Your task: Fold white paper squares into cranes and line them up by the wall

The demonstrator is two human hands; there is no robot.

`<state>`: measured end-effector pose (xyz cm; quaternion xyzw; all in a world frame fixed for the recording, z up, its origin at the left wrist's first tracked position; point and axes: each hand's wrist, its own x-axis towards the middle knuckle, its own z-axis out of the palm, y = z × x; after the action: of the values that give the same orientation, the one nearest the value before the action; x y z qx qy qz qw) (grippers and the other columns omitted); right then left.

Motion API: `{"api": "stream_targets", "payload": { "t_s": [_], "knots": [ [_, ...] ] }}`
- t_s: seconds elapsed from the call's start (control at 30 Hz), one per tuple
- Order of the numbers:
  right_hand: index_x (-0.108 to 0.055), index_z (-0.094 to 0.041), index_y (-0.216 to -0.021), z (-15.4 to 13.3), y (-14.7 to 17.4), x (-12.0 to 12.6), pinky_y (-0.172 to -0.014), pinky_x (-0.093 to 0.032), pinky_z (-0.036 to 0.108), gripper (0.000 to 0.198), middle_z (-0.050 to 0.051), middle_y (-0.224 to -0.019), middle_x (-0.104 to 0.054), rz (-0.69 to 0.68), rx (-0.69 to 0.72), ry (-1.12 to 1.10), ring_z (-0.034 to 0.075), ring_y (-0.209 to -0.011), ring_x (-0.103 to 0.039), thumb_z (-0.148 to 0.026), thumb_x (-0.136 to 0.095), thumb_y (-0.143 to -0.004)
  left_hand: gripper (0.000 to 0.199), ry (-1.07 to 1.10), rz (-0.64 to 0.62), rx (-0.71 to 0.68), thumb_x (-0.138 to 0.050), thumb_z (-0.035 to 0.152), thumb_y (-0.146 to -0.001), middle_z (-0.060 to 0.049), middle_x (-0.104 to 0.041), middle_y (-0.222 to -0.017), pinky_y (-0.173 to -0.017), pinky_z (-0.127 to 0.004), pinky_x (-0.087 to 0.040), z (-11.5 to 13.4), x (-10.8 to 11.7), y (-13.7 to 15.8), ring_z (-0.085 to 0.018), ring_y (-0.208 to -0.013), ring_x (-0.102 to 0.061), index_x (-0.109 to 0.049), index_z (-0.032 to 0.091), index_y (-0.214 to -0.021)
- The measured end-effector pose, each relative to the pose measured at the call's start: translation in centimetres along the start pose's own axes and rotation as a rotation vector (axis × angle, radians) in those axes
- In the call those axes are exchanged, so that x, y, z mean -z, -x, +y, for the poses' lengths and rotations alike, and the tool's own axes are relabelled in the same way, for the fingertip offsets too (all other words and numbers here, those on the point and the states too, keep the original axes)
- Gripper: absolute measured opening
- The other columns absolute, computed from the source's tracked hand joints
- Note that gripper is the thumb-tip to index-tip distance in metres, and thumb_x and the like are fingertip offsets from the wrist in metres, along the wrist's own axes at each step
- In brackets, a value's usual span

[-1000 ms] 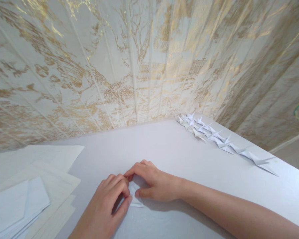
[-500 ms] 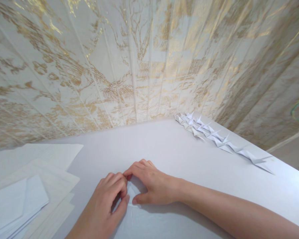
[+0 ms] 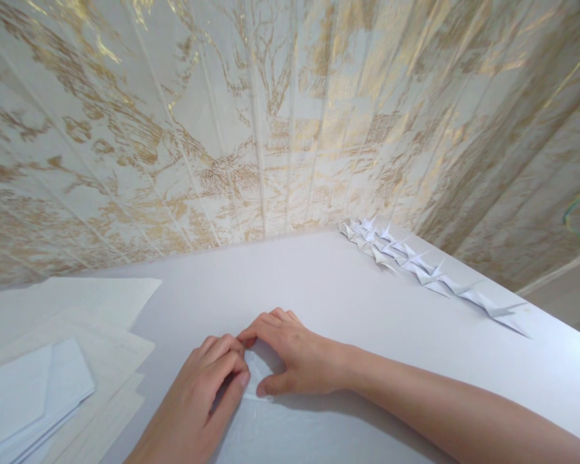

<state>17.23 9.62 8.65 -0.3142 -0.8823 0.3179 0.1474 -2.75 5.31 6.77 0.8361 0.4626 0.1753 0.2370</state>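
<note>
The left grip [image 3: 200, 390] is curled nearly closed; whether it pinches the folded white paper [image 3: 256, 377] just right of it, I cannot tell. The right grip [image 3: 297, 356] arches spread around that paper, with origami cranes [image 3: 432, 278] beyond it and paper sheets [image 3: 111, 348] left of the left grip.

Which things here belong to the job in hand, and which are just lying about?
In use:
creased white paper, between left hand and right hand

Seemingly lying about:
origami cranes at right
white papers atop cream sheets at left
</note>
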Motion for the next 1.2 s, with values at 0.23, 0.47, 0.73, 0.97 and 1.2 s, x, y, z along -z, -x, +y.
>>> {"api": "stream_targets", "payload": {
  "t_s": [0.23,0.47,0.73,0.97,1.2],
  "knots": [
    [-0.055,-0.017,-0.12,0.1,0.0,0.1,-0.098,-0.037,0.041,0.056,0.008,-0.118,-0.06,-0.023,-0.003,0.005,0.026,-0.11,-0.049,-0.028,-0.082,-0.072,0.021,-0.171,0.07,-0.086,-0.038,0.023,-0.096,-0.005,-0.06,-0.091,-0.079,-0.041,-0.052,-0.2,-0.6,0.4,-0.023,-0.087,-0.057,-0.056,0.022,-0.084],
    [-0.056,-0.017,-0.12,0.1,-0.1,0.2,-0.097,-0.038,0.04,0.055,0.009,-0.118,-0.06,-0.029,0.001,0.005,0.025,-0.109,-0.049,-0.027,-0.081,-0.072,0.018,-0.372,0.203,-0.194,-0.042,0.014,-0.087,-0.005,-0.065,-0.087,-0.071,-0.042,-0.058,0.2,-0.6,0.3,-0.024,-0.079,-0.065,-0.058,0.021,-0.085],
    [-0.055,-0.017,-0.12,-0.1,0.0,0.1,-0.098,-0.037,0.041,0.056,0.009,-0.119,-0.059,-0.026,-0.015,0.005,0.025,-0.111,-0.049,-0.027,-0.082,-0.072,0.019,-0.259,0.1,-0.087,-0.041,0.015,-0.087,-0.006,-0.063,-0.088,-0.074,-0.038,-0.057,0.9,0.2,0.2,-0.023,-0.084,-0.064,-0.057,0.022,-0.082],
    [-0.055,-0.019,-0.119,-0.1,0.1,0.2,-0.097,-0.037,0.041,0.053,0.008,-0.118,-0.059,-0.024,-0.012,-0.001,0.026,-0.111,-0.048,-0.026,-0.08,-0.073,0.022,-0.113,0.069,-0.02,-0.039,0.022,-0.094,-0.004,-0.058,-0.089,-0.075,-0.036,-0.052,0.3,-0.1,0.5,-0.022,-0.087,-0.057,-0.053,0.023,-0.077],
    [-0.048,-0.019,-0.129,-0.6,0.6,-1.2,-0.099,-0.036,0.042,0.06,0.008,-0.117,-0.06,0.097,0.003,-0.083,0.025,-0.107,-0.05,-0.011,-0.067,-0.073,0.021,-0.037,0.152,0.0,-0.044,0.033,-0.097,-0.001,-0.058,-0.09,-0.079,-0.036,-0.048,-0.6,-0.3,0.7,-0.021,-0.088,-0.056,-0.056,0.025,-0.081]
  ]
}}
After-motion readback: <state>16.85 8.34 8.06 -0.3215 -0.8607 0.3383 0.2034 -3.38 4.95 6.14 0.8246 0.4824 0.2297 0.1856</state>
